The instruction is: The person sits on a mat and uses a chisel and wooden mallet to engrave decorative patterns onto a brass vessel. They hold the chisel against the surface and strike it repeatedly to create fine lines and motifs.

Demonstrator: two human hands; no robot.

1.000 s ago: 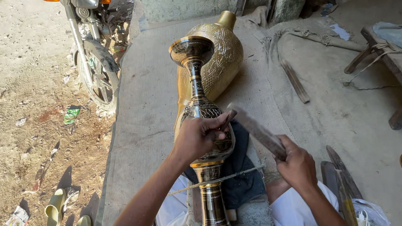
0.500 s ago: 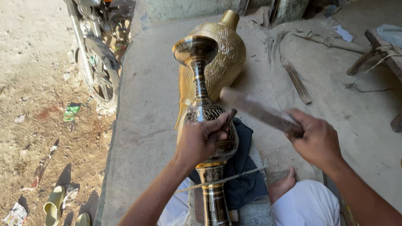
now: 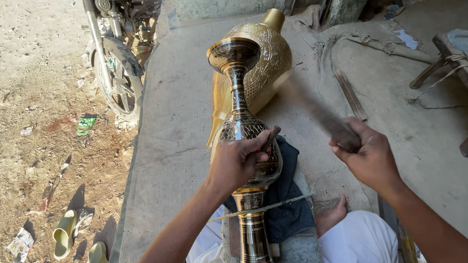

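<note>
Head view: the fingers [image 3: 249, 150] of the left hand [image 3: 236, 164] are curled shut around a thin dark punch [image 3: 272, 135], whose tip is set against the bulging body of a tall engraved brass vase [image 3: 243, 131]. The vase is seen at the centre of the frame, reaching from the lower edge up to its wide mouth, and is propped over a dark blue cloth [image 3: 289, 199]. The right hand [image 3: 370, 157], right of centre, is closed tight on the handle of a long flat striking tool [image 3: 316, 114] — blurred, raised and angled toward the upper left. Behind the vase, at upper centre, a second golden engraved vessel [image 3: 265, 62] is laid on its side upon the burlap-covered platform [image 3: 177, 113]. A motorcycle [image 3: 113, 52] is parked at upper left, and pale green sandals [image 3: 79, 246] are left on the dirt at lower left.
</note>
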